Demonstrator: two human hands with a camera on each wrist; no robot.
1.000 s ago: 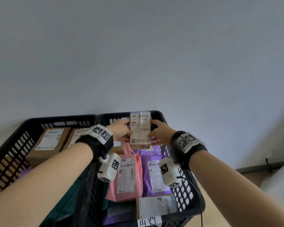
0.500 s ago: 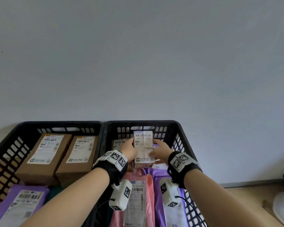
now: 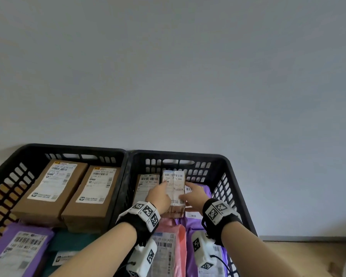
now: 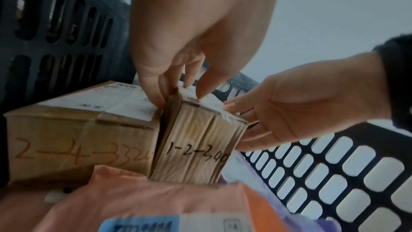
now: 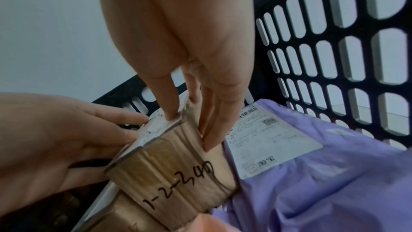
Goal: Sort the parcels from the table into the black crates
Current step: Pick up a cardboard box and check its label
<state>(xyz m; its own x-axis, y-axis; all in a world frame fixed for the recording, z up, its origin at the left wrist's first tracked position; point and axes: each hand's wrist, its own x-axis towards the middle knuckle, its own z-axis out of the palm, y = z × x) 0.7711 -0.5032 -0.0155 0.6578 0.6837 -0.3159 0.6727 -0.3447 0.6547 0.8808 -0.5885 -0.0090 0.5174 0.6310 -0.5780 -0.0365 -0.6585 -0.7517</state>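
A small brown cardboard box point(image 3: 174, 188) with a white label and "1-2-2..." handwritten on its end point(image 4: 196, 144) point(image 5: 174, 174) stands in the right black crate point(image 3: 188, 154). It rests on a pink mailer point(image 4: 156, 200) and a purple mailer point(image 5: 312, 174), tight against a larger brown box point(image 4: 78, 130). My left hand point(image 3: 160, 196) pinches its left top edge, thumb on the label and fingers point(image 4: 156, 94) down the side. My right hand point(image 3: 196, 196) holds the opposite side, with fingers point(image 5: 211, 130) along the box wall.
The left black crate point(image 3: 68, 146) holds two brown boxes point(image 3: 50, 186) point(image 3: 94, 192), a purple mailer point(image 3: 18, 250) and a dark green parcel point(image 3: 72, 242). Both crates stand against a plain wall. Wooden floor point(image 3: 308, 254) shows at the right.
Both hands have lowered the small box from above the crate rim down into the right crate, beside the larger box. The head view has tilted down and closer.
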